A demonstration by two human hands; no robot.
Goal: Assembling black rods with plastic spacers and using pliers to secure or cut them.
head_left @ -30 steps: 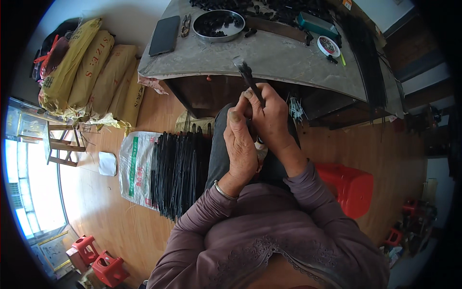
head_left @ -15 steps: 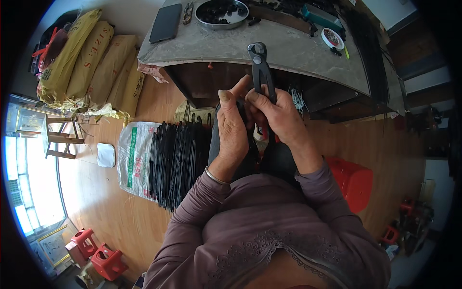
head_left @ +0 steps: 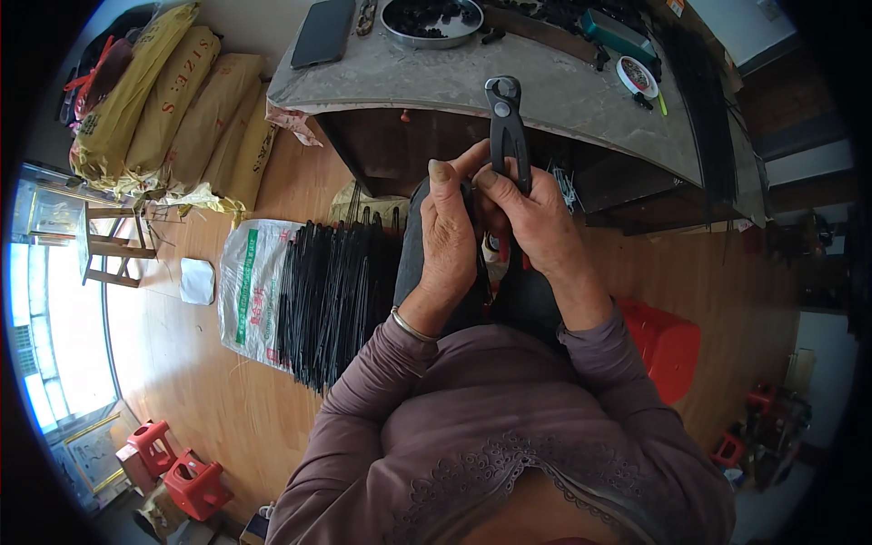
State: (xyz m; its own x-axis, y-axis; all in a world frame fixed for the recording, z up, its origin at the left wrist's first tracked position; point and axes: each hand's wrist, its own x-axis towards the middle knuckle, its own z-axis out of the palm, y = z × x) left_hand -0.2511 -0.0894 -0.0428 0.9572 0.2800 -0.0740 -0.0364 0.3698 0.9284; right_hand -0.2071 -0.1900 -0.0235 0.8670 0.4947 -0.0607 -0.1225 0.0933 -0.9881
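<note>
Right, so we've got the R hand (head_left: 543, 218) just above ctr of the frame, fingers curled round black pincers (head_left: 509, 136); thumb presses near the handle, & the tool's head points to the top of the frame w/ a silvery edge & a round pivot showing. We see it overlapping the front edge of the gray table (head_left: 400, 86).

Our L hand (head_left: 447, 227) is close by, just L of ctr: thumb up, index stretched twd the pincers. Its other fingers are mostly hidden, so we can't tell if they grip anything, nor whether that index touches the tool. A silvery bracelet (head_left: 413, 327) circles our L wrist.

Top of frame, on the table: dark flat tablet (head_left: 323, 33) at the L, then a round metal pan (head_left: 431, 42) w/ small black pcs; farther R a teal box (head_left: 618, 38) & a white round dish (head_left: 622, 74) w/ tiny bits, a yellow-green stick (head_left: 663, 105) just beside it. Long dark strands (head_left: 710, 127) run down the table's R end.

L of ctr, we see a bundle of black rods (head_left: 331, 300) lying partly over a white woven sack (head_left: 238, 300) w/ a green stripe. Upper L: tan sacks (head_left: 186, 109) propped side by side; below them a wooden stool (head_left: 118, 247) & a white pad (head_left: 197, 282) on the floor. Lower L: two red plastic stools (head_left: 197, 484). R of ctr, near our R sleeve: a big red plastic seat (head_left: 663, 350), partly hidden.
</note>
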